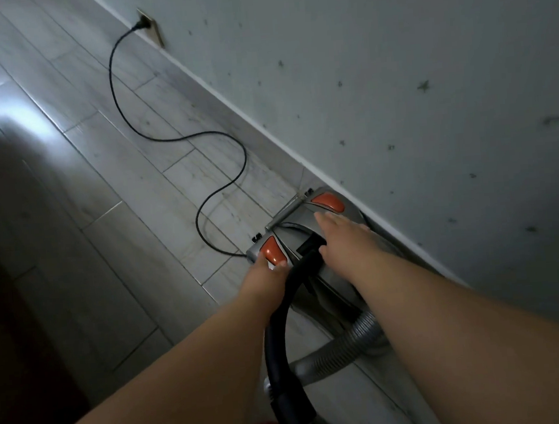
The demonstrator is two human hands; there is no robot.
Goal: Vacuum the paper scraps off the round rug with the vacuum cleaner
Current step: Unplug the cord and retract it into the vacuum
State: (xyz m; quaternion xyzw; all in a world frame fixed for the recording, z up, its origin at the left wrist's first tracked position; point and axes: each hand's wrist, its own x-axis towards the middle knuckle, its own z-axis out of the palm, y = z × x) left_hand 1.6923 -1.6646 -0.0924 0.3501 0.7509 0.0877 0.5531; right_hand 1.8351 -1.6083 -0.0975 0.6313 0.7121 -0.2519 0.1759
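We're only starting: the power cord (pixel 151 135) is plugged in, our left hand (pixel 266 274) presses the vacuum cleaner (pixel 292 224)'s orange button (pixel 271 249), our right hand (pixel 343 237) lies flat on top, and no round rug is in sight.

It is dim in here, grey-blue throughout. A soft patch of glare lies on the floor (pixel 20 118) at the left, perhaps daylight from off that side. The lower left corner sinks into near-black shadow. The wall (pixel 430 99) and the boards lean and bow with the wide lens. The vacuum cleaner (pixel 302 226) reads a little soft, its colours muted; the bottom edge is blurrier.
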